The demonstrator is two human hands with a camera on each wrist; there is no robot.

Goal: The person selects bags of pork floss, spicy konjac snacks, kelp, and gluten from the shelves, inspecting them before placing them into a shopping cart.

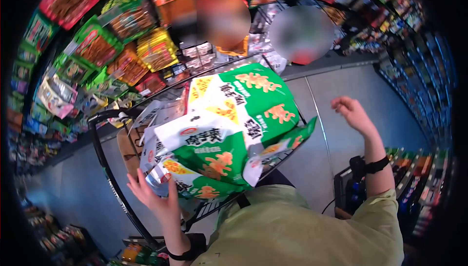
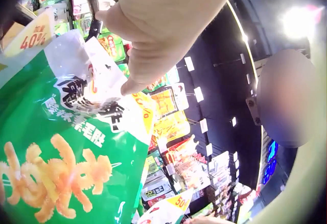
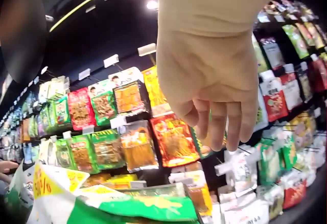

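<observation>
Several big green and white snack bags (image 1: 229,134) are heaped in a black wire cart (image 1: 105,163) in front of me. My left hand (image 1: 153,195) lies flat with straight fingers against the lowest bag at the heap's near left side. The left wrist view has that hand (image 2: 148,45) touching a green bag (image 2: 66,152) printed with orange snacks. My right hand (image 1: 348,110) is raised in the air to the right of the heap, loosely curled and holding nothing. In the right wrist view, the same hand (image 3: 214,96) hangs in front of the shelves above the bags (image 3: 127,203).
Shelves of hanging snack packets (image 1: 112,47) fill the wall left and ahead, also seen as packets (image 3: 133,127) in the right wrist view. A grey aisle floor (image 1: 351,85) runs ahead on the right, with more shelves (image 1: 419,37) along the far right. Two blurred figures stand beyond the cart.
</observation>
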